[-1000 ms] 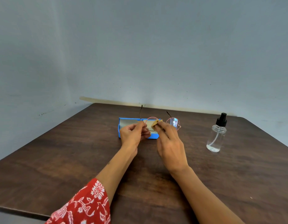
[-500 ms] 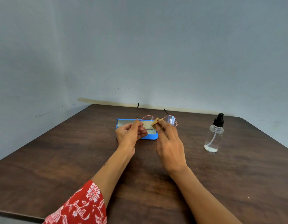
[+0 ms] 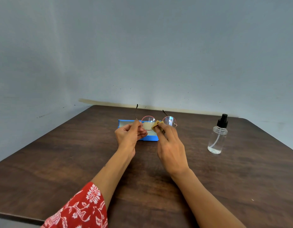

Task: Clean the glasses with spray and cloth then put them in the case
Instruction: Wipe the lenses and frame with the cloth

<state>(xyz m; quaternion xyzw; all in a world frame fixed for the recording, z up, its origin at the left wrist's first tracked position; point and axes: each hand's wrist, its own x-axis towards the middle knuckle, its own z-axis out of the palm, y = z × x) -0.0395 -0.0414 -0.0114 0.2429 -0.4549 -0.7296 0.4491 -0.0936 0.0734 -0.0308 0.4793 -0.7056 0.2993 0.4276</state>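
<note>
The dark brown wooden worktop [image 3: 224, 186] held the open blue case [image 3: 149, 138]. Above the case, the left hand [image 3: 130, 134] pinched the round pink-rimmed glasses [image 3: 159, 120], lifted slightly higher than before. The right hand [image 3: 171, 145] pinched the small tan cloth [image 3: 156, 124] between the lenses, so wiping seemed unfinished. The clear spray bottle [image 3: 218, 137] stood well right of the case.

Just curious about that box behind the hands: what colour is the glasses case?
Bright blue glasses case, seen best in the head view.

On the table [image 3: 63, 162], the glasses [image 3: 159, 121] are held just above the case [image 3: 148, 137], the landmark, with the spray bottle [image 3: 217, 137] set well to its right.
</note>
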